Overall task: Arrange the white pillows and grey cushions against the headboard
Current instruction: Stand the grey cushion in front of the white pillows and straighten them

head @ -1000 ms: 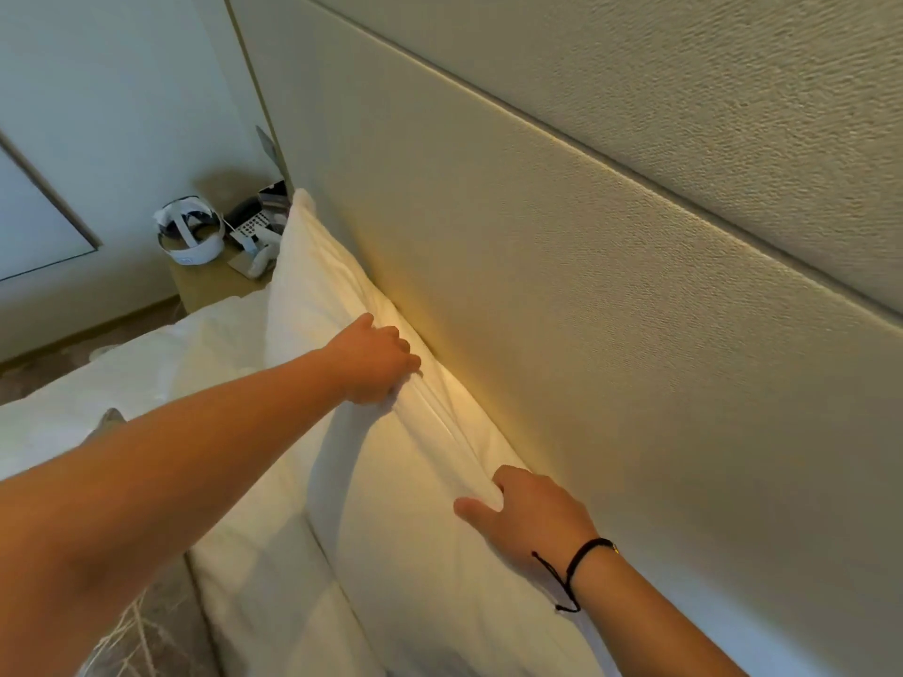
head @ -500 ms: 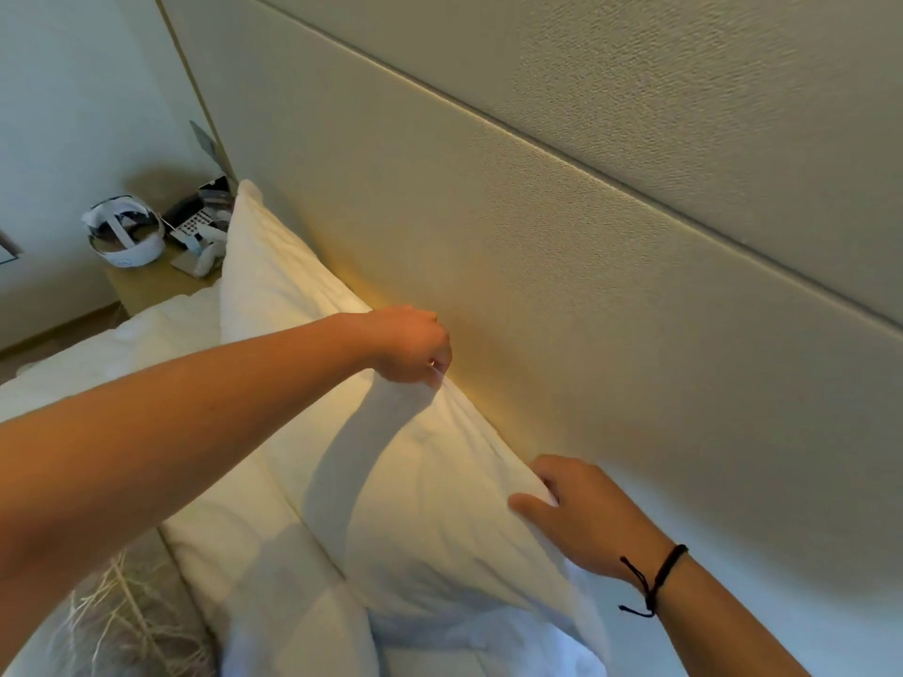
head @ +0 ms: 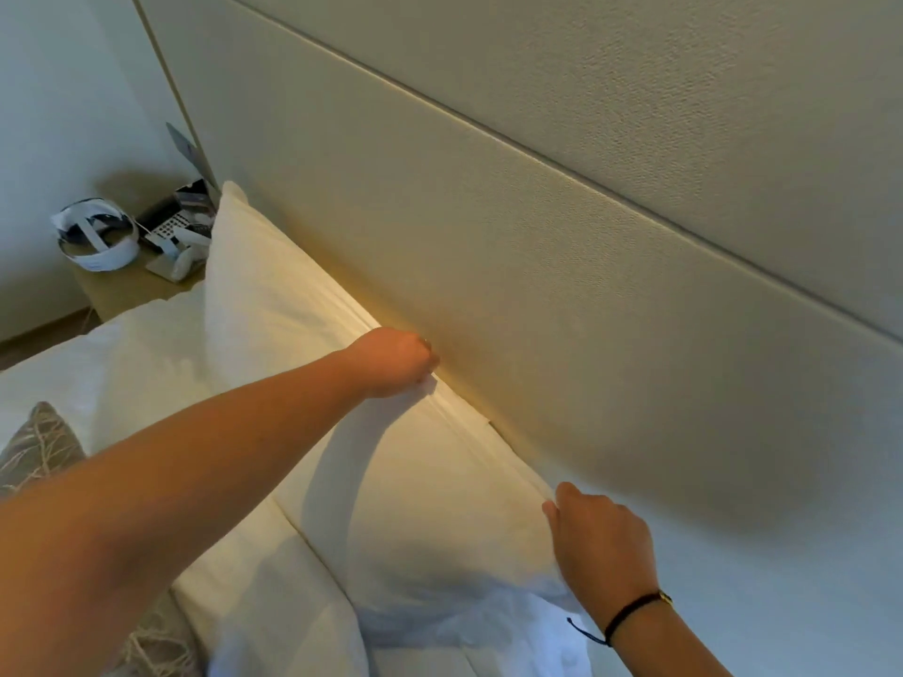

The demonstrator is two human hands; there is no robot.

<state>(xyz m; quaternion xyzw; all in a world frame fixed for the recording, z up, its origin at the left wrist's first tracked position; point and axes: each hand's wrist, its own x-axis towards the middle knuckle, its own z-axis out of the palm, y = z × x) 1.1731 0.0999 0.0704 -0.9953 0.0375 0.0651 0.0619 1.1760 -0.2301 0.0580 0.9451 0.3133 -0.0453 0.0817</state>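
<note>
The left hand [head: 396, 361] hid its fingers behind the white pillow [head: 391, 481]'s top edge, the grey cushion [head: 36, 444] was cut off by the left frame edge, and the small items on the far bedside surface [head: 122, 288] were too tiny to identify.
</note>
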